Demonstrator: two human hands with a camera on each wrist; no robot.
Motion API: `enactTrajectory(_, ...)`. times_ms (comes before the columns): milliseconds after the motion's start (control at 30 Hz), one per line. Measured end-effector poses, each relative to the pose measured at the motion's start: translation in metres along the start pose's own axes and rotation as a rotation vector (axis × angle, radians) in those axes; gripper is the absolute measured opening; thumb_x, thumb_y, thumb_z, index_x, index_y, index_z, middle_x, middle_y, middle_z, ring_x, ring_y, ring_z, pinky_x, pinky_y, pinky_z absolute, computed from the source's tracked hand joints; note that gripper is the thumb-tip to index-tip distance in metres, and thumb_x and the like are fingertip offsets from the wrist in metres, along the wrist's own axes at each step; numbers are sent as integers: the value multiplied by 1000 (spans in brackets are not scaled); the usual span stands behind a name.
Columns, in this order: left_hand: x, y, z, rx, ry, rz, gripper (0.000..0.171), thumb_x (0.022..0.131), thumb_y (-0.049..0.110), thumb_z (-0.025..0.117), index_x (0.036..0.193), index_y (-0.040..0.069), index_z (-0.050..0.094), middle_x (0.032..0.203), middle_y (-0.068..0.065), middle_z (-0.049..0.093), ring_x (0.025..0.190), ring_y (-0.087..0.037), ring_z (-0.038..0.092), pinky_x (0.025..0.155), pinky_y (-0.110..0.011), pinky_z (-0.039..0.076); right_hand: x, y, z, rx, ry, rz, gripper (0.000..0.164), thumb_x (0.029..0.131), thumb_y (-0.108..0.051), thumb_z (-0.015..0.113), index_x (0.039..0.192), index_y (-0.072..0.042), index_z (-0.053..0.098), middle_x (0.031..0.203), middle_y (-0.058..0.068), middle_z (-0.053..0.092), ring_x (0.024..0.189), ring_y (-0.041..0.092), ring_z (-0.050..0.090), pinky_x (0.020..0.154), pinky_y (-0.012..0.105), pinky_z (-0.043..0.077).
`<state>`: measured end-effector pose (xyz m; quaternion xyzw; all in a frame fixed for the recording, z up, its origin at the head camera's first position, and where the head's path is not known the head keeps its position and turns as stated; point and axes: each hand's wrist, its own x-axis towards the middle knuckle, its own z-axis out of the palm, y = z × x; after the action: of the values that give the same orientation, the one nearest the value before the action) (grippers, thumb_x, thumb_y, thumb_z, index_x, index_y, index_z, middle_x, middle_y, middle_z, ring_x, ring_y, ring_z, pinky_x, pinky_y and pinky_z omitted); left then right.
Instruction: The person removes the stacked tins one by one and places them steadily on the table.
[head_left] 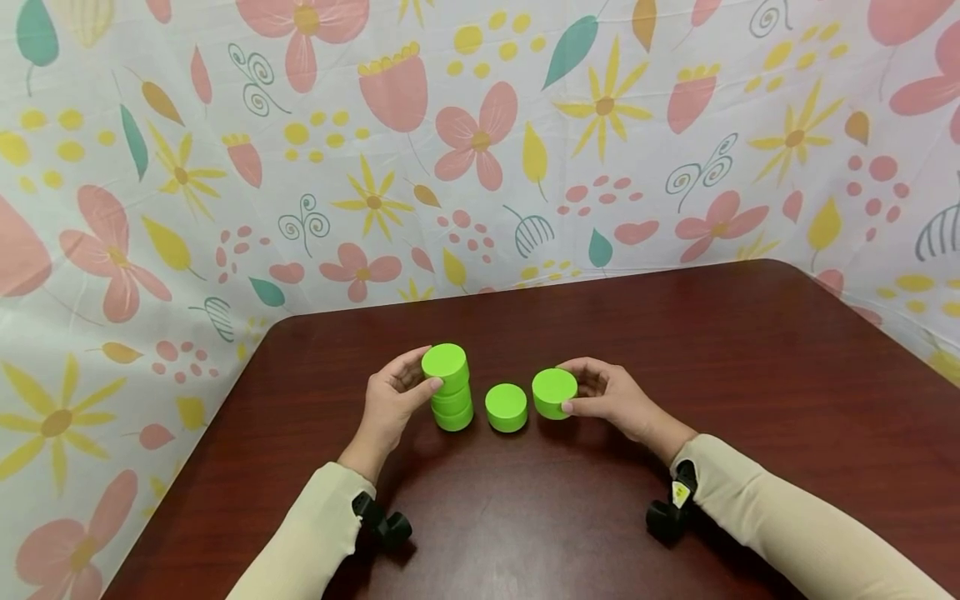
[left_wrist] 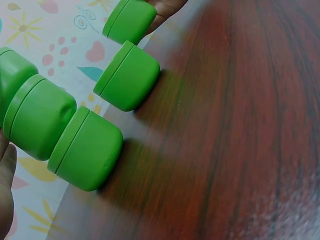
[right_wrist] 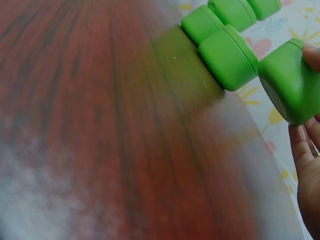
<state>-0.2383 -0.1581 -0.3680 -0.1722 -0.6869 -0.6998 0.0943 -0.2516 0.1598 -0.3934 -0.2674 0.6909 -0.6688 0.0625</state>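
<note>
Three round green lidded jars stand in a stack left of centre. My left hand (head_left: 390, 406) grips the top jar (head_left: 447, 365), thumb in front and fingers behind. Below it are the middle jar (left_wrist: 41, 117) and the bottom jar (left_wrist: 87, 150), which rests on the table. Just right of the stack, a single green jar (head_left: 507, 408) sits upright on the tabletop. My right hand (head_left: 622, 402) pinches another green jar (right_wrist: 290, 82) between thumb and fingers, slightly tilted and raised beside the single jar. Its far side is hidden by my fingers in the right wrist view.
The dark red-brown wooden table (head_left: 510, 517) has rounded back corners. Behind it hangs a white cloth (head_left: 480, 75) printed with flowers and leaves. Each wrist wears a black camera mount, one on the left (head_left: 382, 521) and one on the right (head_left: 670, 508).
</note>
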Motion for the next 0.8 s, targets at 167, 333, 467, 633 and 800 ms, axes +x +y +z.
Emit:
enactTrajectory(167,0,1,0,-3,-1,-11,46,80,-5,67,124,-5,54,103,8,66,98,-10,62,79,-23,51,0,3,-2,-17,-9,13,50,78,4,68,122,14,45,108,-4,60,96,9,61,82,21,49)
enactTrajectory(333,0,2,1,1,2,-21,46,80,-5,66,124,-5,54,104,8,66,99,-10,62,79,-23,51,0,5,-3,-21,-15,30,52,77,2,70,122,13,46,108,-3,60,95,9,61,82,21,49)
enactTrajectory(467,0,2,1,6,2,-22,46,80,-5,66,124,-5,54,103,10,67,98,-10,62,79,-23,51,0,8,-4,-29,-26,39,51,78,2,70,122,13,46,109,-1,59,95,10,62,81,22,50)
enactTrajectory(633,0,2,1,1,7,-19,46,80,-6,66,124,-6,53,102,11,66,98,-9,62,80,-23,51,1,12,-5,-35,-43,42,50,77,1,71,121,11,47,109,1,60,95,12,62,80,23,51)
enactTrajectory(800,0,0,1,0,11,-14,46,80,-6,66,124,-6,53,103,11,66,98,-9,62,80,-23,50,1,13,-5,-45,-52,54,51,77,1,71,121,11,48,109,3,60,95,12,62,79,23,51)
